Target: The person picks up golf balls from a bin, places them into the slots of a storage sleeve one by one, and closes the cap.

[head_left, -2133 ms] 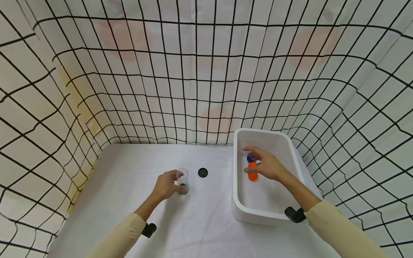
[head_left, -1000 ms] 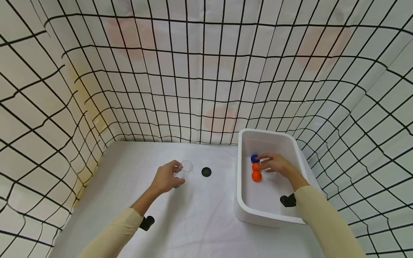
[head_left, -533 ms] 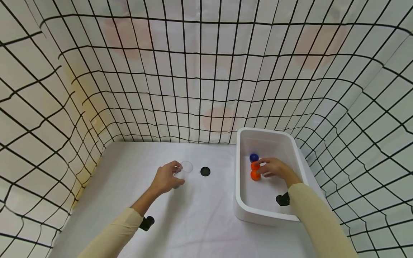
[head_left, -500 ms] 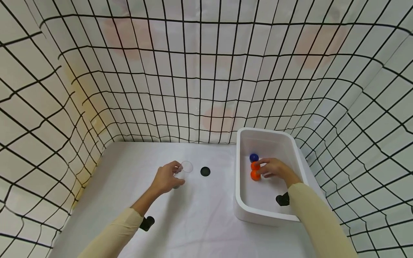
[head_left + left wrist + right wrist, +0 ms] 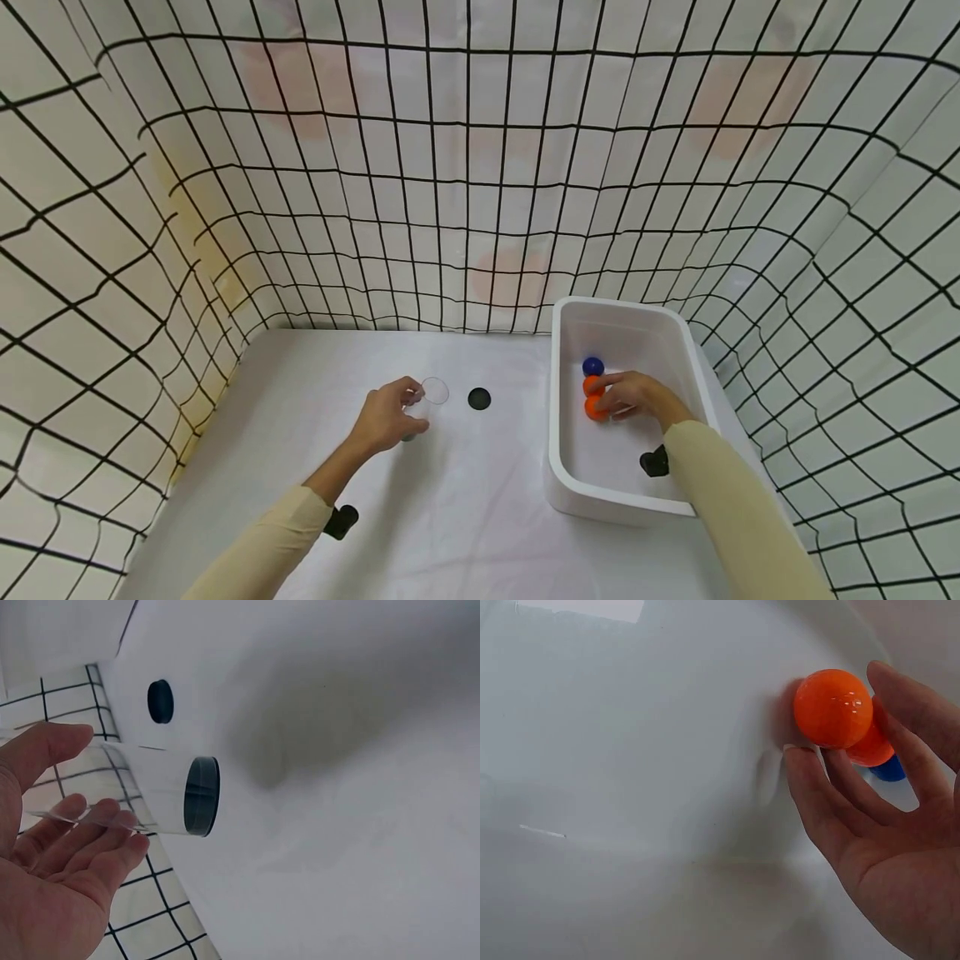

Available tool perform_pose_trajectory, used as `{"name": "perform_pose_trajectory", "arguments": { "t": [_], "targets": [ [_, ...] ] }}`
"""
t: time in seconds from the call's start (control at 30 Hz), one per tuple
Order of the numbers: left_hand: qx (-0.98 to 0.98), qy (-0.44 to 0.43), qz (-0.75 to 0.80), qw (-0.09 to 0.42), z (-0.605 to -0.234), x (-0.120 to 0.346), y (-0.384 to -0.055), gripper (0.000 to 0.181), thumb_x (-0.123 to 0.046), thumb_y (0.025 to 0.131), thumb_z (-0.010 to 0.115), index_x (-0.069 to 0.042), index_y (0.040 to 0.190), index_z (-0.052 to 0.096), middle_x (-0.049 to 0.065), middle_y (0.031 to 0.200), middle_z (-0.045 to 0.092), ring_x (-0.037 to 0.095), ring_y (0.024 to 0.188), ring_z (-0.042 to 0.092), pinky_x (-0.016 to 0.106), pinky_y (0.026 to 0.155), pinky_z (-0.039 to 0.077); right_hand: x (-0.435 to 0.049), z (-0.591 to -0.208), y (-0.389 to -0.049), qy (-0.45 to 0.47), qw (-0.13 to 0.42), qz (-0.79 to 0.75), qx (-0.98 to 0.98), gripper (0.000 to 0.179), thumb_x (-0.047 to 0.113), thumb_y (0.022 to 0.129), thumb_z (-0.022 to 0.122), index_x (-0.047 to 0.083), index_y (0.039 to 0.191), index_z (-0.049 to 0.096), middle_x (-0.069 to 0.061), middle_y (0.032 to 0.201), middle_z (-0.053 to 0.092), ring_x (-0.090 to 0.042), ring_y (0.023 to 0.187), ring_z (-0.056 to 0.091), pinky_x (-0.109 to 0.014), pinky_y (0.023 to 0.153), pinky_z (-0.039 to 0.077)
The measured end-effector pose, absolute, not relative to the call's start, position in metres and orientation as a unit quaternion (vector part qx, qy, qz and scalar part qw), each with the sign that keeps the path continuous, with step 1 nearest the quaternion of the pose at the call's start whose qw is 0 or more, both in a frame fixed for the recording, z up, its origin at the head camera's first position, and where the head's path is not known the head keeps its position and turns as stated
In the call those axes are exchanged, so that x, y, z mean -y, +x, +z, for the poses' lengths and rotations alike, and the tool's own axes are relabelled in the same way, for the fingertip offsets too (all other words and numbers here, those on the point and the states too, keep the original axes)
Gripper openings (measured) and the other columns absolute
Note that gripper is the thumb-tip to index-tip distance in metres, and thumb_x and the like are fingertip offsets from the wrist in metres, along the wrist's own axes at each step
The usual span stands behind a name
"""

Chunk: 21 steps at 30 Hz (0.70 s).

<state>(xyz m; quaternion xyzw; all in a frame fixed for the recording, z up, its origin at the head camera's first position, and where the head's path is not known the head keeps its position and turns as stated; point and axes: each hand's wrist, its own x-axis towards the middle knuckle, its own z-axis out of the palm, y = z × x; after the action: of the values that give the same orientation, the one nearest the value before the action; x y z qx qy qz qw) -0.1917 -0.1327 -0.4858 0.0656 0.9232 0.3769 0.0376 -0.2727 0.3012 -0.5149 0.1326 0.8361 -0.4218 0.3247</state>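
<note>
My left hand [image 5: 384, 417] grips a clear cylinder [image 5: 435, 390] between thumb and fingers, above the table. In the left wrist view the cylinder has a dark cap [image 5: 202, 796] on its end, facing the table. My right hand [image 5: 637, 396] is down inside the white bin [image 5: 558, 433], with its curved fingers around the nearer orange ball [image 5: 832, 709]. The fingertips are at the ball's side, and the thumb seems slightly apart from it. Behind that ball lie a second orange ball [image 5: 592, 385] and a blue ball [image 5: 592, 367], close together in a row.
A round black cap [image 5: 479, 398] lies on the white table [image 5: 480, 517] between the left hand and the bin. Black netting [image 5: 465, 179] surrounds the table at the back and both sides. Each wrist carries a small black camera [image 5: 341, 522].
My left hand lifted the cylinder off the table and tilted it. My right hand lowered into the bin and came nearer, from beside the blue ball to the nearer orange ball.
</note>
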Motion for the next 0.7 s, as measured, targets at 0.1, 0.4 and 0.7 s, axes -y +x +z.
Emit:
{"name": "perform_pose_trajectory", "arguments": {
  "t": [0.1,0.4,0.7],
  "targets": [
    [-0.923,0.067,0.377,0.037,-0.486,0.134,-0.191,0.043,-0.012,0.077,0.083,-0.005,0.116,0.068,0.017,0.114,0.075,0.036,0.106,0.067,0.049,0.087,0.057,-0.301,-0.518,-0.273,0.140,0.331,-0.424,-0.831,0.056,0.010,0.087,0.075,0.008,0.140,0.059,-0.019,0.135,0.059,-0.030,0.109,0.065,-0.045,0.098,0.056],
    [-0.927,0.066,0.368,0.039,-0.488,0.136,-0.193,0.043,-0.012,0.076,0.084,-0.005,0.116,0.068,0.017,0.113,0.075,0.035,0.105,0.068,0.048,0.087,0.057,-0.302,-0.524,-0.274,0.136,0.346,-0.423,-0.827,0.057,0.006,0.085,0.077,0.007,0.139,0.060,-0.020,0.138,0.055,-0.029,0.107,0.064,-0.042,0.096,0.057],
    [-0.925,0.065,0.371,0.043,-0.490,0.137,-0.193,0.044,-0.011,0.076,0.084,-0.004,0.116,0.067,0.019,0.113,0.075,0.036,0.103,0.068,0.046,0.084,0.057,-0.301,-0.527,-0.273,0.136,0.334,-0.412,-0.837,0.052,0.004,0.082,0.078,0.010,0.132,0.067,-0.019,0.137,0.058,-0.027,0.098,0.069,-0.037,0.092,0.059]
  ]
}}
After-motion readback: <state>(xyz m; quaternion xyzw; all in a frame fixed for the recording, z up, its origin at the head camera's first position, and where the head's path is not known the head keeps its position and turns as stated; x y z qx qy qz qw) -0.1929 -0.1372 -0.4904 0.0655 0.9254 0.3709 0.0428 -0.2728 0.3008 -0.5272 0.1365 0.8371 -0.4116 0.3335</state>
